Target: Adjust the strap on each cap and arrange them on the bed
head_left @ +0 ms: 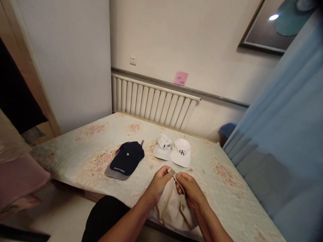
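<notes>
Between my hands, over the front edge of the bed, hangs a beige cap [171,208]. The fingers of my left hand [159,181] pinch one end of its strap, where a small grey buckle or label shows. My right hand [191,189] grips the other side of the strap, close to my left fingers. Just beyond my hands lie a white cap with black letters [181,153] and a smaller white cap with a dark emblem [163,147], side by side. To the left, a navy cap [129,156] rests on top of a grey cap [117,174], whose brim sticks out below.
The caps lie on a flower-patterned bed [141,129]. Behind it, a white radiator [153,101] runs along the wall under a pink note [181,78]. A blue curtain [282,134] hangs at the right, and clothes [20,174] hang at the left.
</notes>
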A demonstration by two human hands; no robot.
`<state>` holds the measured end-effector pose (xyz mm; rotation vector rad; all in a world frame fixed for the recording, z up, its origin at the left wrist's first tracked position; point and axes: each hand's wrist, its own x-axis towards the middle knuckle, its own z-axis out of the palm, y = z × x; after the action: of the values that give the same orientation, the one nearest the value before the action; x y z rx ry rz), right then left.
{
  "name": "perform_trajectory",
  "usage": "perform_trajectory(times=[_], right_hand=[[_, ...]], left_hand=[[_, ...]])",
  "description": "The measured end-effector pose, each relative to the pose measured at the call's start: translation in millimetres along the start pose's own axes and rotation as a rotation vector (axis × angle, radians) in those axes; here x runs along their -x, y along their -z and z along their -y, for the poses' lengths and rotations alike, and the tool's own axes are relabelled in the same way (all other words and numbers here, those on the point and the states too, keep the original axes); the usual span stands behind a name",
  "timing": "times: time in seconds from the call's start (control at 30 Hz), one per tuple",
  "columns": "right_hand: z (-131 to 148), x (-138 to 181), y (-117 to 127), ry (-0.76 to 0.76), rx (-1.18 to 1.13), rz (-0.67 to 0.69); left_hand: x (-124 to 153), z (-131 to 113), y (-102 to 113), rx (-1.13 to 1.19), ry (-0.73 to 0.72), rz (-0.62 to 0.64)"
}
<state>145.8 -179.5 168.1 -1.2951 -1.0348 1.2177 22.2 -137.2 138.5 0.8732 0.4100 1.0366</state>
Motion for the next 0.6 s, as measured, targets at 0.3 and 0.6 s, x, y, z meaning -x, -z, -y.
perform_trajectory(times=[0.3, 0.6], right_hand=[[-0.4, 3.2, 6.7, -0.028, -0.073, 0.020], [-2.7, 2.1, 4.9, 0.074, -0.241, 0.092]], left_hand=[[1.8, 2.9, -1.3, 0.019, 0.019, 0.050], [5.3, 1.0, -1.6, -0.028, 0.010, 0.056]])
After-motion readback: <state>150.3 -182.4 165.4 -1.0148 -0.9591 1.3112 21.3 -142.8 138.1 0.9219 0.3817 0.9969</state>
